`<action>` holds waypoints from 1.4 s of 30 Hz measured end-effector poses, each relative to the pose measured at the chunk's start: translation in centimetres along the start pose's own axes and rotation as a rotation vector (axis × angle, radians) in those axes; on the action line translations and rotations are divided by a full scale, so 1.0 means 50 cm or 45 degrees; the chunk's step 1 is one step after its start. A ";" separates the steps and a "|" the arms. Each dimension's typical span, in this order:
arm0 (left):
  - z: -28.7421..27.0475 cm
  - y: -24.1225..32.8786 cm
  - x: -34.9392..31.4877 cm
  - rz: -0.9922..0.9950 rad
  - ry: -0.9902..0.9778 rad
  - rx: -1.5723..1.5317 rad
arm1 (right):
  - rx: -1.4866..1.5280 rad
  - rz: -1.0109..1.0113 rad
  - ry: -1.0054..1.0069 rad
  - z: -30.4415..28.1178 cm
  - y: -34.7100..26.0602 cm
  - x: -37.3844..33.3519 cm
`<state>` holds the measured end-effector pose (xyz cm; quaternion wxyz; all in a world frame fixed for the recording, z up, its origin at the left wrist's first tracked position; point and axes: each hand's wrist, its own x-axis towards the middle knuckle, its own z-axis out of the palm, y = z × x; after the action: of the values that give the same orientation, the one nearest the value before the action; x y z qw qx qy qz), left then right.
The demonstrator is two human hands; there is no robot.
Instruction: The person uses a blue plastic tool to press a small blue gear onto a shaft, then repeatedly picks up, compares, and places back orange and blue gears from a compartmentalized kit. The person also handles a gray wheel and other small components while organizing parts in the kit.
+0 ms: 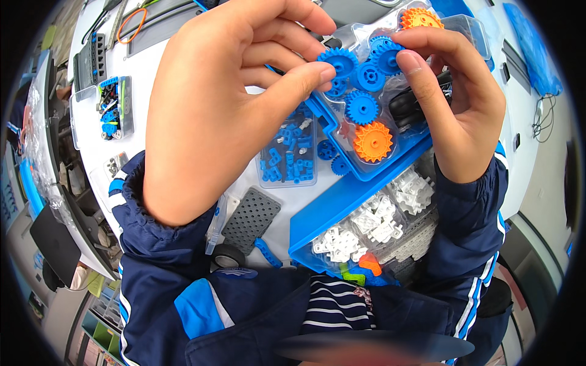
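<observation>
My left hand (213,97) pinches a blue gear (339,63) between thumb and fingertips, above a clear sorting tray set in a blue bin (384,165). My right hand (461,100) has thumb and forefinger closed on another blue gear (388,59) close by. Below and between them in the tray lie a blue pulley-like wheel (369,76), a blue toothed gear (362,108) and an orange gear (373,142). A second orange gear (421,18) is at the tray's far end. Black parts (404,111) fill the compartment beside my right hand, partly hidden by it.
Nearer me, another blue bin (314,221) holds white connectors (375,216) in compartments. A clear box of small blue parts (287,161), a grey perforated plate (251,218) and a black tyre (228,256) lie on the white table. A box of mixed parts (115,108) stands left.
</observation>
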<state>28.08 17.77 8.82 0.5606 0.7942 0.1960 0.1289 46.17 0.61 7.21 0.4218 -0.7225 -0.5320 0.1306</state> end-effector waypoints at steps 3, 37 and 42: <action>-0.004 -0.022 -0.010 0.006 0.012 -0.023 | -0.022 -0.021 -0.022 -0.004 0.000 0.000; -0.110 0.163 -0.177 0.218 -0.130 -0.609 | -0.262 -0.393 -0.123 -0.037 -0.238 -0.052; -0.163 0.089 -0.293 0.109 -0.091 -0.986 | -1.274 -0.621 -0.397 0.129 -0.177 -0.110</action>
<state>12.33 16.59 16.00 0.8194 0.5354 0.0798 0.1887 34.01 -0.47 8.47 -0.0366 -0.6626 -0.7361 -0.1330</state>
